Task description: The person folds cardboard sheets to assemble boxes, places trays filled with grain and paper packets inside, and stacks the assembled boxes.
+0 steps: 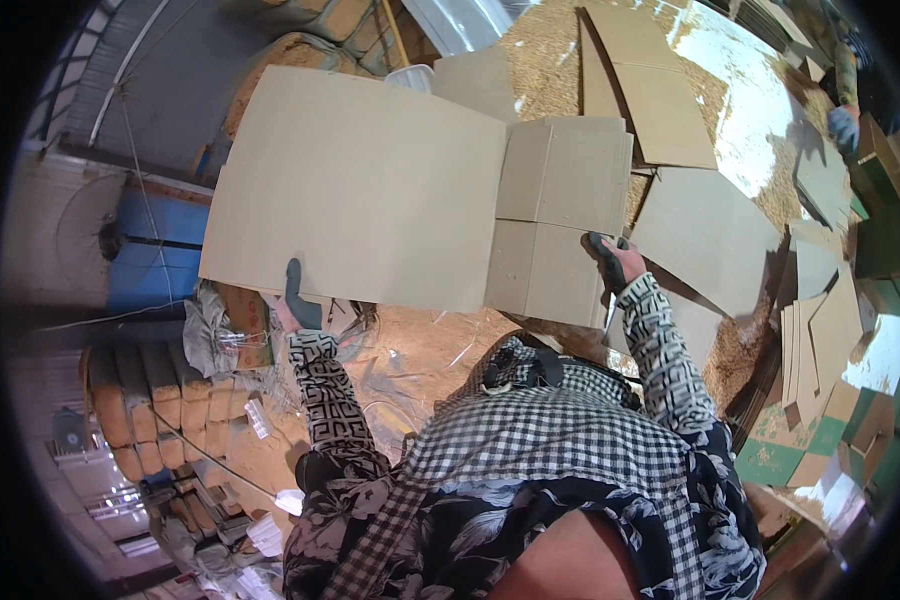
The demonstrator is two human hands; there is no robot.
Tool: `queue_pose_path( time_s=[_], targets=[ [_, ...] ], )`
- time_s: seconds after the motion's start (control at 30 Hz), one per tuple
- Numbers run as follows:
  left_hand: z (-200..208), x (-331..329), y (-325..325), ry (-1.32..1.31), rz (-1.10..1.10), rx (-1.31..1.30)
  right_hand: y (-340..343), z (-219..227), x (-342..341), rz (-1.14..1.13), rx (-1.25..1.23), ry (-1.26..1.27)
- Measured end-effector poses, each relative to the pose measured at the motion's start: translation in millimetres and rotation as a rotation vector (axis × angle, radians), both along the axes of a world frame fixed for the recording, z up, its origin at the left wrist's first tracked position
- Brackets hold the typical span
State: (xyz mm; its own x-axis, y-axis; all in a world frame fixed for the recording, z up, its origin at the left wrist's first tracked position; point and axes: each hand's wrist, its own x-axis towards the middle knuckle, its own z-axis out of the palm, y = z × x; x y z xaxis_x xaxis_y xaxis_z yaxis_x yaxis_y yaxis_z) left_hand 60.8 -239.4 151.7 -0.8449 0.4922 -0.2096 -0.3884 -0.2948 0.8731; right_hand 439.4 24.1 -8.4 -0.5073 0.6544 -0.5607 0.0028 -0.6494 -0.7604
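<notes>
A large brown cardboard sheet (pixel 360 190) spreads in front of me, with a crease near its right side and slit flaps (pixel 560 170) beyond it. My left hand (pixel 295 305), in a dark glove with bare fingers partly showing, grips the sheet's near edge at the left, thumb on top. At the right edge of the flaps, my right hand (pixel 618 262) is closed on the cardboard beside the slit, also gloved. Below that hand a thin, shiny pointed piece (pixel 610 312) shows; I cannot tell whether the hand holds it. The fingers under the cardboard are hidden.
More flat cardboard (pixel 710 240) lies to the right, over straw-coloured loose material (pixel 545 60). Green and brown cartons (pixel 880 250) stand at the far right, near another person's gloved hand (pixel 843 128). Wrapped brown bales (pixel 160 400) are stacked at the left.
</notes>
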Motion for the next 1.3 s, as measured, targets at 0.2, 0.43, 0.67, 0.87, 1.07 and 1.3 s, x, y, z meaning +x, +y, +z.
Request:
queue_pose_path(
  time_s=[0.2, 0.43, 0.67, 0.87, 1.07, 1.3],
  targets=[
    [22.3, 39.8, 19.5, 0.13, 0.035, 0.042, -8.9, 142.0, -5.5, 0.08, 0.53, 0.167],
    [-19.3, 70.4, 52.3, 0.174, -0.06, -0.032, -38.9, 172.3, -95.8, 0.19, 1.059, -0.358],
    [-35.5, 88.3, 40.9, 1.363, -0.409, -0.452, -28.1, 115.9, -136.2, 0.156, 1.008, -0.143],
    [-4.8, 99.7, 36.3, -0.282, -0.351, 0.185, 1.6, 64.0, -122.0, -0.116, 1.062, -0.307],
    [-45.3, 154.7, 19.7, -0.572, -0.505, 0.398, -30.5, 17.3, -90.2, 0.114, -0.272, 0.667],
    [-18.7, 135.6, 22.6, -0.219, -0.393, 0.026, -17.6, 24.5, 6.1, -0.281, -0.013, 0.437]
  ],
)
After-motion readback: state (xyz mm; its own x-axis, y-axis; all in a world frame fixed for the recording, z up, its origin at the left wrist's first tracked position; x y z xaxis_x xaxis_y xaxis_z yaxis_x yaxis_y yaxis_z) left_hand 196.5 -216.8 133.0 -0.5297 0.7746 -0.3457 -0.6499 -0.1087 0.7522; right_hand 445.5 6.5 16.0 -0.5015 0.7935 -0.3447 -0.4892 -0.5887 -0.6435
